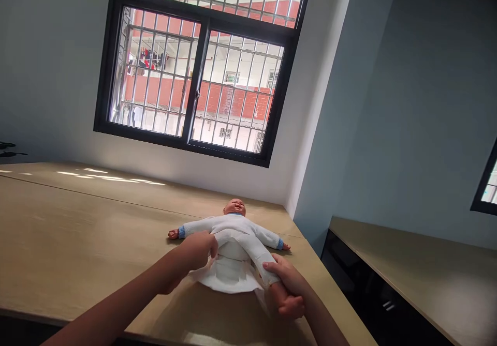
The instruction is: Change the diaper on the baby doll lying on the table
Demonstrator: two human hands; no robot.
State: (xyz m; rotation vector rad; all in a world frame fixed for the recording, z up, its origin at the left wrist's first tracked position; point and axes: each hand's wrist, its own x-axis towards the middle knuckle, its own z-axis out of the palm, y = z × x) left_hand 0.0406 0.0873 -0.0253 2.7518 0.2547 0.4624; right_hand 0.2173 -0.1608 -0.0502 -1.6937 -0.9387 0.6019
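A baby doll [235, 224] in a white top with blue cuffs lies on its back on the wooden table [128, 242], head away from me and arms spread. White material, apparently a diaper [231, 273], lies spread under its bottom. My right hand [285, 273] is closed round the doll's white-clad leg on the right, just above the bare foot. At the doll's hip on the left is my left hand [202, 250], its fingers curled against the white clothing; what they pinch, if anything, is hidden. The doll's other leg is mostly out of sight behind that hand.
Behind the table stands a wall with a barred, dark-framed window [194, 82]. A second table [419, 263] with a dark front is at the right, past a gap. Dark leaves [10, 149] show at the left edge.
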